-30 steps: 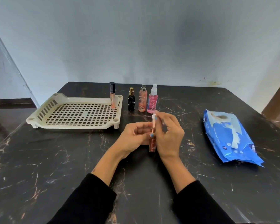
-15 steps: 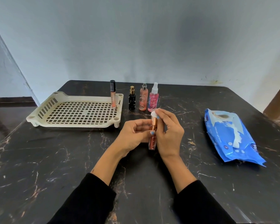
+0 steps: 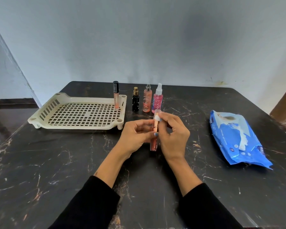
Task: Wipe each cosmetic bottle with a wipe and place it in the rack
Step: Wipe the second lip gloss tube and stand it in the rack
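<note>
Above the tabletop's middle, my left hand [image 3: 135,134] grips the upright lip gloss tube [image 3: 154,142] while my right hand [image 3: 173,134] pinches a small white wipe [image 3: 157,119] against its cap.

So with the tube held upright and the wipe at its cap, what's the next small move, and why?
Probably slide the wipe down the tube: the right hand pinches it only at the cap, while the left hand holds the unwiped body. The rack comes after.

A black marble table [image 3: 56,171] stands against a pale wall [image 3: 139,38].
</note>
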